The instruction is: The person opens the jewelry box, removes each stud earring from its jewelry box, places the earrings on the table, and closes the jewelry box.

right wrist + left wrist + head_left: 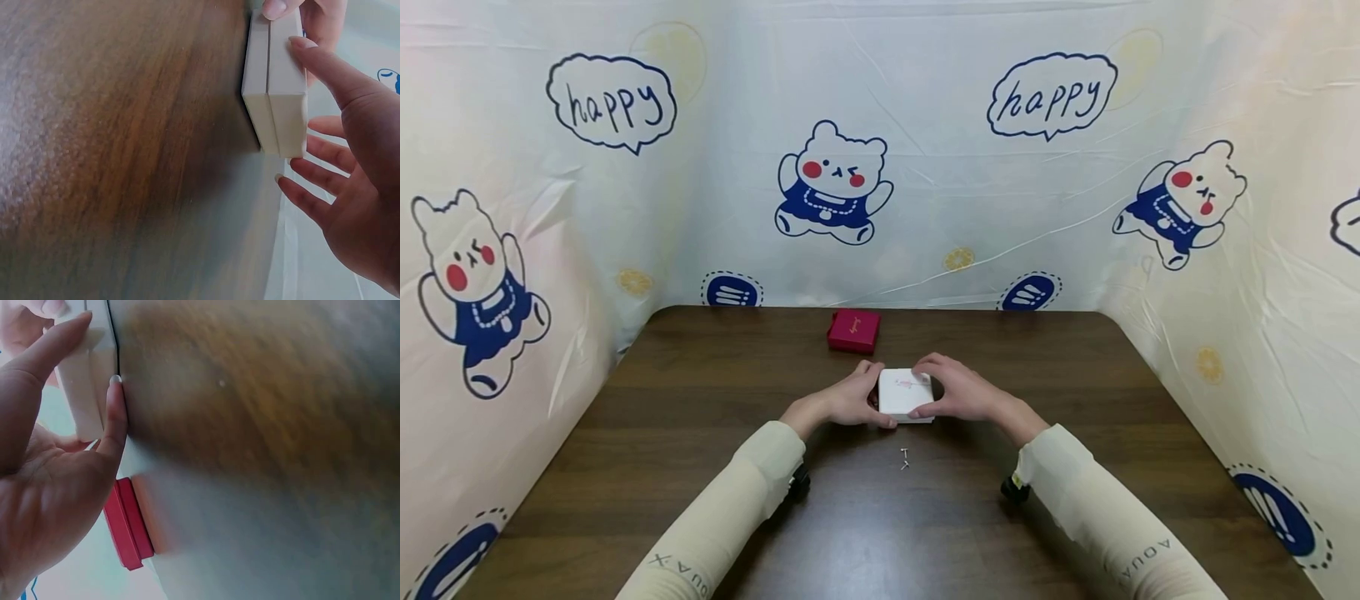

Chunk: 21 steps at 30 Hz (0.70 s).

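A small white lidded box (906,393) with faint pink lettering on top sits flat on the table between both hands. My left hand (850,397) holds its left side, with the thumb at the near edge. From the right, my right hand (961,390) grips the lid, its thumb on the near side and its fingers toward the back. In the right wrist view, a thin seam runs between the lid (287,119) and the base (256,81). Two tiny silvery pieces (905,458), perhaps stud earrings, lie in front of the box.
A dark red box (854,330) with gold lettering stands behind the white box, near the back edge. The brown wooden table (700,367) is bordered by a white printed curtain (940,225) at the back and sides.
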### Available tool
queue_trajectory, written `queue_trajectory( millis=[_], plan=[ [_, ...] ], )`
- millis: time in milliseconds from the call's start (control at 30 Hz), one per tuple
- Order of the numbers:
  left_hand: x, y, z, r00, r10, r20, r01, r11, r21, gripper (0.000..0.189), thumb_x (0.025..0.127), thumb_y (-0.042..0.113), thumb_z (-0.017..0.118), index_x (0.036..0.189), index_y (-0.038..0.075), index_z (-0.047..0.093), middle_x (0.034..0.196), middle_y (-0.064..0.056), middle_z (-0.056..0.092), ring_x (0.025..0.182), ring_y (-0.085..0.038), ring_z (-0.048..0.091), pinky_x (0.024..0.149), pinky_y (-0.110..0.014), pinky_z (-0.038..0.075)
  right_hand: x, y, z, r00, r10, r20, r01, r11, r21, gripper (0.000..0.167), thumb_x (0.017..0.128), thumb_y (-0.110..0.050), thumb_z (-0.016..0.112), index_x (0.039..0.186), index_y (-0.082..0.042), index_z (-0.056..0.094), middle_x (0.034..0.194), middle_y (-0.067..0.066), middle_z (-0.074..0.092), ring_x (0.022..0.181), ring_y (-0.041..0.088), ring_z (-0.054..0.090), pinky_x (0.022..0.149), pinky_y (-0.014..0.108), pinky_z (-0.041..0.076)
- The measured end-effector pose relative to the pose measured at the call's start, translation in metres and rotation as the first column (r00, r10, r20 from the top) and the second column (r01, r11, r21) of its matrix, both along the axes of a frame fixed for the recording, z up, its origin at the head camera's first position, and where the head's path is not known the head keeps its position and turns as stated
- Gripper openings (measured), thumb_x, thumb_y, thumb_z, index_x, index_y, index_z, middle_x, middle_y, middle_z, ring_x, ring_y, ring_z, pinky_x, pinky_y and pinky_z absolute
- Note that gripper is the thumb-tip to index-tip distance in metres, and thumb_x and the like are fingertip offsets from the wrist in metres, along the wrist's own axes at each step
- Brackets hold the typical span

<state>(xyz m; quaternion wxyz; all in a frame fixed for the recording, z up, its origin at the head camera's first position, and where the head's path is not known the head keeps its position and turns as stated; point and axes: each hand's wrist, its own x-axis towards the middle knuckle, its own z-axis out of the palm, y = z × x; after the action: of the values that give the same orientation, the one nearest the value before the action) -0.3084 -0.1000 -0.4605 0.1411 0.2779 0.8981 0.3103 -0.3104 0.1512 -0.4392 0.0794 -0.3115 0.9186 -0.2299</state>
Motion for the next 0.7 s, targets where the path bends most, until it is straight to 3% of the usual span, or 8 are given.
queue_trajectory(
  millis=[200, 700],
  plan=[
    [-0.0007, 0.0006, 0.0001, 1.0, -0.007, 0.017, 0.008, 1.0, -0.011, 0.104, 0.081, 0.035, 0.087, 0.154, -0.008, 0.026, 0.142, -0.023, 0.035, 0.125, -0.03, 0.046, 0.109, -0.043, 0.04, -0.0012, -0.0001, -0.0034, 1.0, 0.008, -0.002, -0.008, 1.0, -0.014, 0.073, 0.084, -0.048, 0.083, 0.141, -0.01, 0.059, 0.141, 0.007, 0.055, 0.128, 0.024, 0.053, 0.107, 0.048, 0.044],
    [-0.0002, 0.0023, 0.002, 1.0, 0.015, 0.013, -0.014, 0.999, -0.039, 0.108, 0.079, 0.031, 0.089, 0.156, -0.008, 0.024, 0.142, -0.022, 0.04, 0.125, -0.028, 0.047, 0.11, -0.041, 0.04, -0.0002, 0.0, -0.0088, 0.999, 0.05, 0.013, -0.049, 0.998, -0.031, 0.077, 0.084, -0.043, 0.084, 0.146, -0.01, 0.052, 0.144, 0.01, 0.048, 0.129, 0.024, 0.05, 0.109, 0.046, 0.042]
  ],
)
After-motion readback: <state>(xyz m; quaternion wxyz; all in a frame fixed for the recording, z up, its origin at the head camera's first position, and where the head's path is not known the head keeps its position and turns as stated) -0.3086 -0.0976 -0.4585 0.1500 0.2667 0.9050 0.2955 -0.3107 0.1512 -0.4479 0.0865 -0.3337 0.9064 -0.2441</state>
